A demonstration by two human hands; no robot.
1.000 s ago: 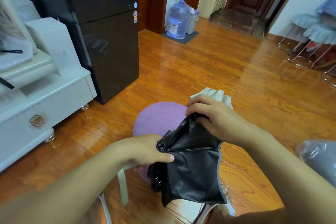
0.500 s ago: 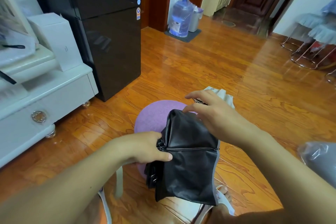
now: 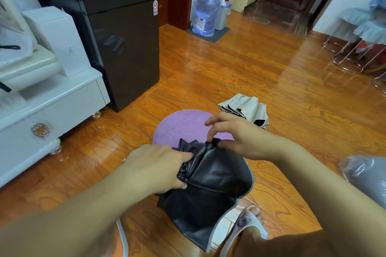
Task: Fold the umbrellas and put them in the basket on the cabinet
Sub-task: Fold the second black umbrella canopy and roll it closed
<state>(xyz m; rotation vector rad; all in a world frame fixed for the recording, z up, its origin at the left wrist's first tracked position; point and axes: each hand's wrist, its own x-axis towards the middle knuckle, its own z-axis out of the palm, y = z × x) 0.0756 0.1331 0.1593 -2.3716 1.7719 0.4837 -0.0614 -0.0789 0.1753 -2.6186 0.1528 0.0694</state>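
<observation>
While gathering pleats, seen from the head camera: left hand clenched on the bunched ribs of the black, glossy fabric umbrella, held low above the wooden floor. Right hand now pinching the top edge of the canopy between thumb and finger, other fingers spread, where half a second ago only hovering over it. Means next pleat being taken; folding not finished. Second, cream pleated umbrella waiting beside round purple mat. Basket not visible.
</observation>
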